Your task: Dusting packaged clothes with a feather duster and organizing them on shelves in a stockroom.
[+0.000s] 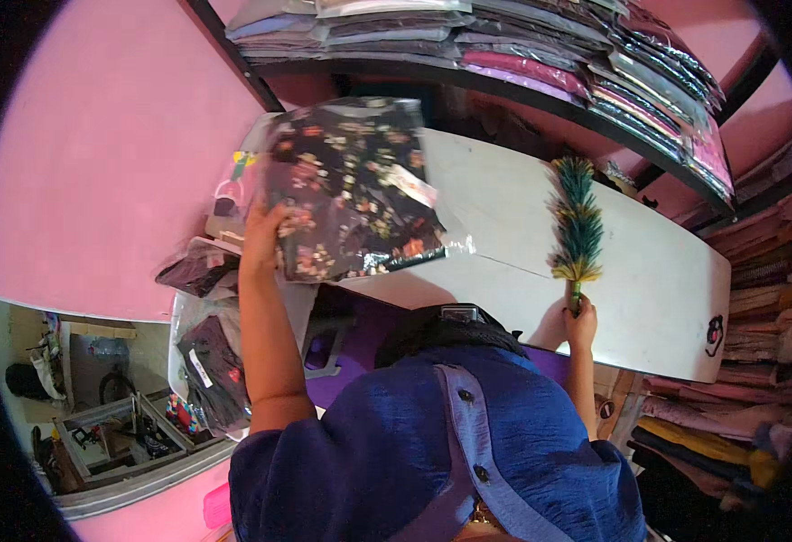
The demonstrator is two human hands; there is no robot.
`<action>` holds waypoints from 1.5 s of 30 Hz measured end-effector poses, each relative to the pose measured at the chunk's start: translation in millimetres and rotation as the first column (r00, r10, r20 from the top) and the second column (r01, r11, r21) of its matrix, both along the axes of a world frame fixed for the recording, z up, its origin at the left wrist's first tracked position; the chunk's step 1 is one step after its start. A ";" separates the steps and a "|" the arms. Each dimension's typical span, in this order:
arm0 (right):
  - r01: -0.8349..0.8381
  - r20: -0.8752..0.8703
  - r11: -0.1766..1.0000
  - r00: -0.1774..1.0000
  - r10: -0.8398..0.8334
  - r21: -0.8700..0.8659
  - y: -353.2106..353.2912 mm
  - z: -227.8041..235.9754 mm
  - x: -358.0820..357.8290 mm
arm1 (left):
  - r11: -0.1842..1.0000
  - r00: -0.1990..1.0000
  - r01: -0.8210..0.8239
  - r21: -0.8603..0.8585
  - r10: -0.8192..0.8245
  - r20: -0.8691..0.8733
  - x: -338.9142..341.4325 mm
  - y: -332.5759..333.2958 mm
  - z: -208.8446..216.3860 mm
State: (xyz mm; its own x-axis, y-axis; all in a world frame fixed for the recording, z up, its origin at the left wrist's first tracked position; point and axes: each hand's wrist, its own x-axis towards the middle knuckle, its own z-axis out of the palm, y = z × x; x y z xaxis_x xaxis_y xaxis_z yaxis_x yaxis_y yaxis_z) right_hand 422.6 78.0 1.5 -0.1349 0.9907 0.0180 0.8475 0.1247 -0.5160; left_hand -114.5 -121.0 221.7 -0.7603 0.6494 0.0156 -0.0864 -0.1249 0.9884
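Note:
My left hand (265, 237) grips the left edge of a flat clear plastic package holding folded dark fabric with a floral pattern (351, 190). The package is raised at the left end of the white table and slightly blurred; a small pale label lies across its right part. Over on the right, my right hand (581, 323) is closed round the green handle of a feather duster (577, 221). Its dark green plume, yellow at the base, points away from me above the tabletop. My thumb and some fingers of the left hand are partly hidden by the package.
The white table (495, 203) stretches in front of me. Above it runs a black-framed shelf (504, 79) stacked with bagged garments. More folded clothes (730, 425) are piled at the right. At my left are other bagged dark garments (211, 361) and a glass-topped case (121, 443).

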 end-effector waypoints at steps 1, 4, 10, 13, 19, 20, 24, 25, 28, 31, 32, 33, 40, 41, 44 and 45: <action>-0.034 -0.012 0.997 0.999 0.034 0.062 1.6 0.6 0.6 | 0.988 0.993 0.115 -0.099 -0.118 -0.023 -7.1 10.6 -29.8; -0.080 -0.086 0.990 0.994 0.070 -0.119 15.8 13.0 5.4 | 0.816 0.992 0.121 -0.566 -0.121 0.038 -26.4 3.1 -141.5; 0.056 -0.400 0.934 0.894 -0.204 -0.352 40.1 28.4 7.1 | 0.785 0.984 0.011 -0.619 -0.119 -0.134 8.0 -20.4 -225.1; -0.015 -0.456 0.952 0.880 -0.133 -0.306 32.9 52.6 -28.0 | 0.781 0.991 0.008 -0.625 0.076 0.108 39.0 -2.7 -210.3; -0.774 -0.170 0.630 0.614 0.771 0.060 12.7 61.7 -103.0 | 0.843 0.964 -0.112 -0.526 0.220 0.147 37.0 -4.0 -227.0; -0.802 -0.010 0.597 0.597 0.802 -0.017 9.4 65.1 -112.8 | 0.849 0.963 -0.130 -0.512 0.232 0.139 34.9 -4.9 -228.4; -0.589 -0.021 0.808 0.808 0.588 -0.026 13.7 46.3 -137.3 | 0.848 0.977 -0.128 -0.514 0.196 0.080 24.9 -10.3 -230.7; -0.433 -0.075 0.900 0.900 0.430 -0.042 15.5 42.0 -141.0 | 0.850 0.974 -0.126 -0.512 0.204 0.099 25.8 -7.9 -228.6; -0.616 -0.124 0.787 0.779 0.615 0.036 11.3 46.9 -144.7 | 0.854 0.952 -0.143 -0.501 0.258 0.167 29.7 -8.3 -225.2; -0.807 -0.037 0.591 0.590 0.807 0.016 4.9 72.5 -144.6 | 0.859 0.952 -0.125 -0.497 0.244 0.182 23.4 -21.1 -232.0; -0.855 0.100 0.508 0.499 0.861 -0.102 4.1 77.5 -145.0 | 0.842 0.963 -0.135 -0.522 0.235 0.130 21.5 -24.5 -233.0; -0.804 0.125 0.591 0.581 0.804 -0.064 3.4 72.4 -147.7 | 0.824 0.972 -0.146 -0.547 0.224 0.078 19.7 -28.1 -234.2; -0.877 -0.133 0.480 0.476 0.869 -0.009 -19.5 68.6 -174.7 | 0.840 0.870 -0.467 -0.277 0.381 -0.312 0.6 -57.8 -245.2; -0.913 -0.040 0.408 0.408 0.912 -0.007 -17.7 72.6 -171.0 | 0.845 0.877 -0.455 -0.280 0.372 -0.303 3.3 -51.1 -235.8; -0.798 0.148 0.579 0.561 0.815 -0.166 -16.3 88.9 -176.9 | 0.809 0.753 -0.566 -0.158 0.430 -0.498 14.5 -31.5 -194.8; -0.740 0.097 0.669 0.662 0.743 -0.073 -13.7 83.0 -178.0 | 0.825 0.669 -0.552 -0.117 0.355 -0.653 19.0 -22.2 -180.3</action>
State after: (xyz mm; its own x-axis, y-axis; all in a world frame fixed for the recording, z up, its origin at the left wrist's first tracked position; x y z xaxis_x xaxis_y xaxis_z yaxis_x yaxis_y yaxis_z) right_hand 244.5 64.3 84.5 -0.8243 0.5621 -0.0673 0.5303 0.7251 -0.4393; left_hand -95.5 -143.2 41.4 -0.8598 0.2729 0.4317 0.5024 0.3000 0.8110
